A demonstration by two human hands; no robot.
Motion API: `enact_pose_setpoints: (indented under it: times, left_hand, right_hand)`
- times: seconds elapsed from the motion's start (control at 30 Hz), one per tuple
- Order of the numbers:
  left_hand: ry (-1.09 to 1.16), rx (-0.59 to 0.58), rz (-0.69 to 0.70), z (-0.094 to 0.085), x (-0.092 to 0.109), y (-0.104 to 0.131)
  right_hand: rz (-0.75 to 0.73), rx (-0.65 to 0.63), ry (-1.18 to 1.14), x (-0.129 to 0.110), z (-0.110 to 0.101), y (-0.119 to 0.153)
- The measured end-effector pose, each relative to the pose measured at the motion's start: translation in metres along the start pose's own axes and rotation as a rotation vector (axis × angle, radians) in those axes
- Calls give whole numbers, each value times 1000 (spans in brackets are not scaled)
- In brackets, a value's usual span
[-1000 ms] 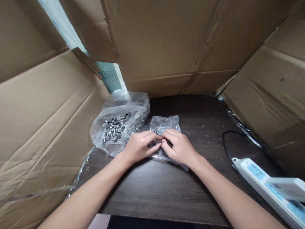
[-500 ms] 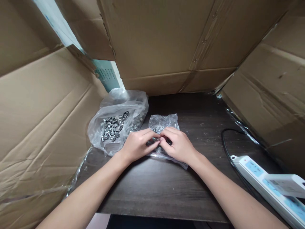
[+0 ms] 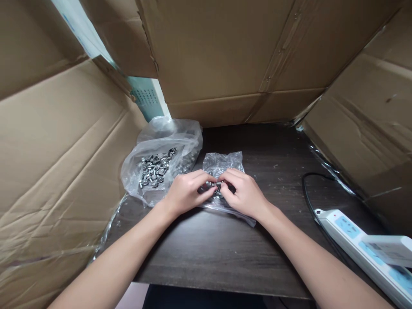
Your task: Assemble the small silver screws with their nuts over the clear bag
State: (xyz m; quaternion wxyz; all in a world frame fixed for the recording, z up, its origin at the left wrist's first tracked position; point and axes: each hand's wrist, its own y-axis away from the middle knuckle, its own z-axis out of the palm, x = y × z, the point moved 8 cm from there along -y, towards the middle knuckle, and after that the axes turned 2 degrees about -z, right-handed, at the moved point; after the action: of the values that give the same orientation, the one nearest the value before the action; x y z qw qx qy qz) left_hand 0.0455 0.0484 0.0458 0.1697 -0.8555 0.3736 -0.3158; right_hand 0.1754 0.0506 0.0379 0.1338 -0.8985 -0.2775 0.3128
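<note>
My left hand and my right hand meet over a small clear plastic bag. Between their fingertips is a small silvery screw, pinched from both sides. More metal screws lie in the bag just beneath the fingers, partly hidden by them. To the left, a larger translucent plastic bag lies with its mouth open toward me. Inside it is a heap of shiny short screws with broad round heads. The left wrist is close to this bag's front edge.
Cardboard walls enclose the dark wooden table at the back and both sides. A white power strip with a plugged-in white adapter lies at the right, its black cable curving behind it.
The fingertips have parted slightly, and the screw between them now shows. Both hands stay over the small bag. The whole view has shifted a little.
</note>
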Motion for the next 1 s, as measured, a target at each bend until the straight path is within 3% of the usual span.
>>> enact_pose_setpoints:
  times: [1.0]
  left_hand:
    - [-22,-26,8,5,2,0]
  right_hand:
    - [12,-21,-37,-1,6,0]
